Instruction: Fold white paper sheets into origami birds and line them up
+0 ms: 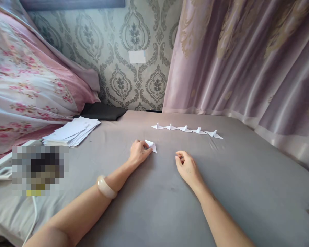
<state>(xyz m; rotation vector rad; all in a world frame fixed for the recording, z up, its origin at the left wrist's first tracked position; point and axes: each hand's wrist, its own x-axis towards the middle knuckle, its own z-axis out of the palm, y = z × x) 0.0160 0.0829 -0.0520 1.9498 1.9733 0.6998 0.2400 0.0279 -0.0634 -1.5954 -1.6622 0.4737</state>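
Observation:
My left hand (139, 151) rests on the grey sheet (154, 206) with its fingers closed on a small folded white paper piece (151, 145). A pale bangle sits on that wrist. To the right, my right hand (185, 165) lies on the sheet, loosely curled, fingers bent in, with nothing visible in it. Beyond both hands, several folded white paper cranes (186, 129) stand in a row across the sheet.
A stack of white paper sheets (72, 132) lies at the left, beside a dark cloth (103, 111). A pink floral quilt (28, 82) is piled at the far left. Pink curtains (247, 58) hang along the right, patterned wallpaper behind.

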